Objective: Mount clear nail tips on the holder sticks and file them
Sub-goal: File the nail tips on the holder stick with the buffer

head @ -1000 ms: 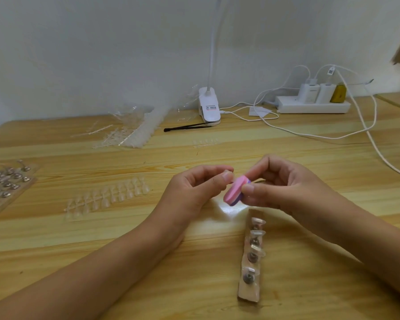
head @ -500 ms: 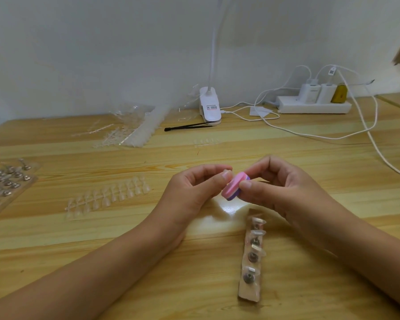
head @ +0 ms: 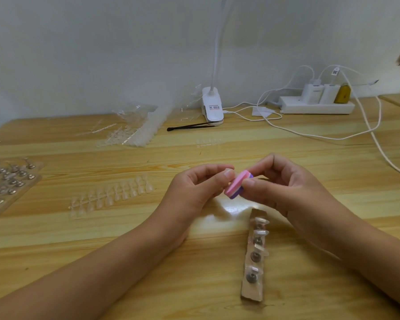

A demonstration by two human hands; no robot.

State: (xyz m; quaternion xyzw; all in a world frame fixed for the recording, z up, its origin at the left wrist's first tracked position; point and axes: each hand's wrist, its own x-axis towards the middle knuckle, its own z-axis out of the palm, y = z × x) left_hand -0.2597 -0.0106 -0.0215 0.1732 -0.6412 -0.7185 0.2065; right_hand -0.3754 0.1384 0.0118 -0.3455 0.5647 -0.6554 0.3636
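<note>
The right hand [head: 286, 192] pinches a pink and purple file [head: 237, 184] between thumb and fingers at frame centre, above the table [head: 148, 273]. The left hand [head: 194, 192] closes thumb and forefinger at the file's upper end, perhaps on a nail tip, too small to tell. A strip [head: 252, 289] of mounted tips lies lower right, and a sheet of loose tips [head: 111, 195] centre left
</note>
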